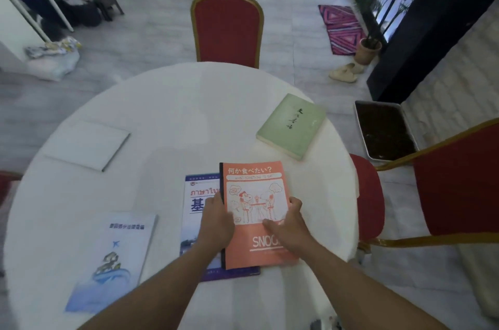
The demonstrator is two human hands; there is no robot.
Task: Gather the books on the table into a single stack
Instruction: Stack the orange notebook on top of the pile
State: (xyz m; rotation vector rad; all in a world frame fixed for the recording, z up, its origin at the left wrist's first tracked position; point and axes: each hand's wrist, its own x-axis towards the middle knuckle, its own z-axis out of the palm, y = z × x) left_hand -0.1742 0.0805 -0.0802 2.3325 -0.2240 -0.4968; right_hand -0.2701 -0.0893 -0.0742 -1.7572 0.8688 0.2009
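An orange notebook [253,189] with a cartoon cover lies on top of a blue and white textbook [195,194] near the front middle of the round white table [167,114]. My left hand [216,221] grips the notebook's left edge. My right hand [290,224] rests flat on its right side, thumb on the cover. A pale blue book [116,259] lies at the front left. A white book [86,145] sits at the far left. A green book [293,126] lies at the far right, near the table's edge.
A red chair with a gold frame [228,30] stands behind the table, and another red chair [445,181] is at the right. A tray of dark soil [384,131], a potted plant [368,50] and a patterned mat [341,29] are on the floor to the right.
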